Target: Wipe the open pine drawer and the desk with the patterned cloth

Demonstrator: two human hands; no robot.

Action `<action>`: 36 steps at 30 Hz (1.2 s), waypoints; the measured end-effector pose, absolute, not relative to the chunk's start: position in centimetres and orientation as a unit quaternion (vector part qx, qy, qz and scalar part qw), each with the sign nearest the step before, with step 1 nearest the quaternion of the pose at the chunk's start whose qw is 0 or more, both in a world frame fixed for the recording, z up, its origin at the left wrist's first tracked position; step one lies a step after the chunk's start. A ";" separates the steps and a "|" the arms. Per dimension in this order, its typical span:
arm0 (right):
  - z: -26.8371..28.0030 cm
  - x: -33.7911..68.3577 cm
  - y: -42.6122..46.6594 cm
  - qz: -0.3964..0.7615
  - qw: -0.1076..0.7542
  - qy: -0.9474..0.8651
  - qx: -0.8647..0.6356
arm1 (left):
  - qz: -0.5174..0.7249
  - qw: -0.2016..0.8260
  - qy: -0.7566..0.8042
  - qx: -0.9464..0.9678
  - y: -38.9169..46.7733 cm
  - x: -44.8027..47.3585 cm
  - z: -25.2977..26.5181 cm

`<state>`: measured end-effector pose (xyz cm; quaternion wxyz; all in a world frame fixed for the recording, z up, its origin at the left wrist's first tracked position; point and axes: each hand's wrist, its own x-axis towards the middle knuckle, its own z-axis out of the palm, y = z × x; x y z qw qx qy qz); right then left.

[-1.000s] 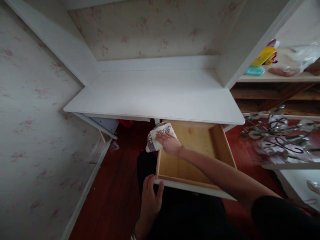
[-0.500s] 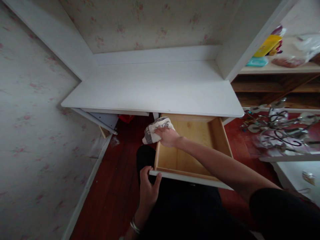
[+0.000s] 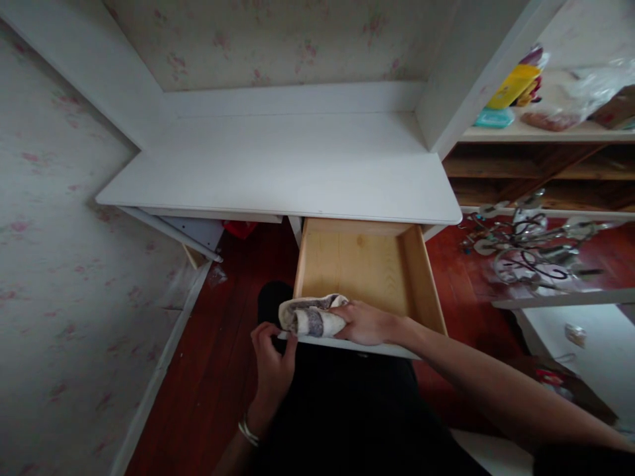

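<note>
A pale wooden drawer (image 3: 421, 277) stands pulled out from under the white desk (image 3: 288, 165), with nothing lying inside it. My right hand (image 3: 370, 322) presses a bunched white and grey patterned cloth (image 3: 310, 317) onto the drawer's front left corner. My left hand (image 3: 270, 360) grips the white front edge of the drawer just below the cloth, its fingers curled over the rim. A bracelet circles my left wrist. My dark-clothed lap fills the space under the drawer.
Flowered wallpaper covers the wall on the left and behind the desk. A wooden shelf (image 3: 540, 135) at right carries a yellow packet (image 3: 513, 86) and a plastic bag. A metal chandelier-like fixture (image 3: 530, 244) lies on the red wooden floor (image 3: 213, 370) at right.
My right hand has drawn the cloth along the drawer's left side from the back corner to the front corner. The left hand stays on the drawer's front edge; the view shifted.
</note>
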<state>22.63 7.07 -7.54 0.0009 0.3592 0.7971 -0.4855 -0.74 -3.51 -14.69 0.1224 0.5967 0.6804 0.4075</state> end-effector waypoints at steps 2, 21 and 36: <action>-6.7 25.9 6.3 -0.479 0.022 0.793 0.375 | 0.413 0.119 0.662 0.615 -2.5 -1.0 -13.9; -3.8 42.1 0.3 -0.097 0.008 0.829 0.551 | 0.325 0.237 0.662 0.632 2.2 -0.3 -14.8; -12.3 40.7 11.1 0.025 0.071 0.888 0.453 | 0.339 0.374 0.658 0.559 2.2 -0.6 -15.8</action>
